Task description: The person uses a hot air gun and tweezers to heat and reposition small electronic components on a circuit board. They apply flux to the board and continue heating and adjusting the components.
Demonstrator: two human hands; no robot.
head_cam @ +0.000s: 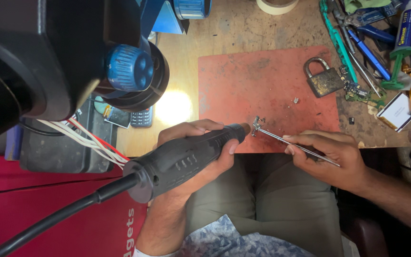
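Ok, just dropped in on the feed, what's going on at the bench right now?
A person sits at a wooden workbench. The left hand grips a black corded rotary tool, its tip pointed at a small metal part. The right hand holds that part in tweezers over the edge of a red mat. A padlock lies on the mat, hand tools clutter the right side, and a microscope stands at left.

two hands [200, 147], one black rotary tool [186, 154], one pair of tweezers [300, 145], one small metal part [257, 124], one padlock [323, 78], one red mat [262, 90], one tape roll [277, 5], one phone [141, 116].
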